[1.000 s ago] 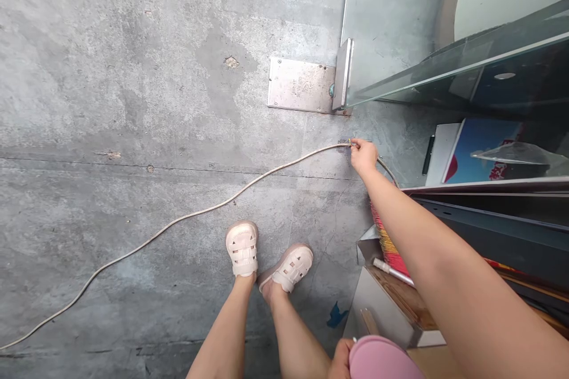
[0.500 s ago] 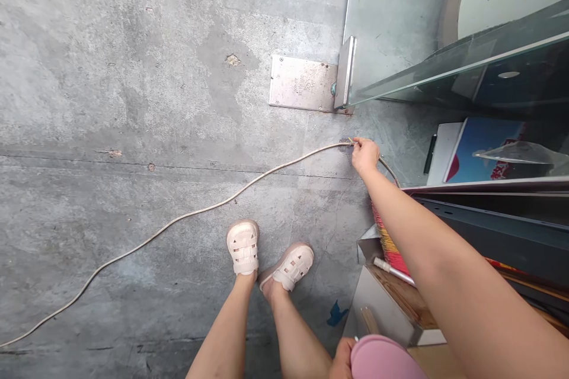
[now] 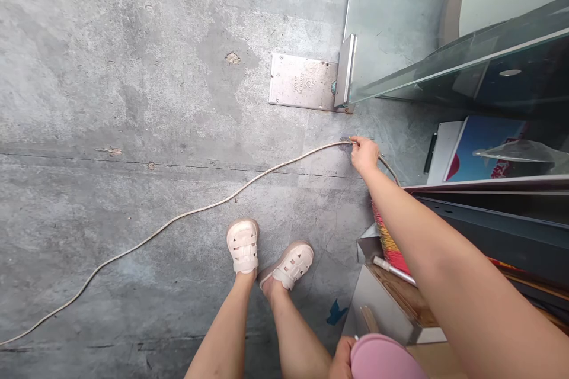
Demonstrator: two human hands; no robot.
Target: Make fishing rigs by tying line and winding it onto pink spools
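One right hand (image 3: 365, 155) pinching one cord (image 3: 230, 196), two shoes (image 3: 242, 245)

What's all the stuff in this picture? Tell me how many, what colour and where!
Rough concrete floor: 1, grey, underneath.
Long thin cable: 1, cream, across the floor.
Rectangular metal plate: 1, silver, upper middle.
Flat glass panel: at least 1, clear greenish, upper right.
Flat printed board: 1, mostly blue, right.
Stiff bristles: 1 bunch, red and yellow, right of shoes.
Wood-topped box: 1, white and brown, lower right.
Torn scrap: 1, blue, left of box.
Smooth round object: 1, pink, bottom.
Strappy shoes: 2, pale pink, lower middle.
Legs: 2, bare, bottom.
Right hand: 1, bare, pinching cable.
Left hand: 1, bare, beside pink object.
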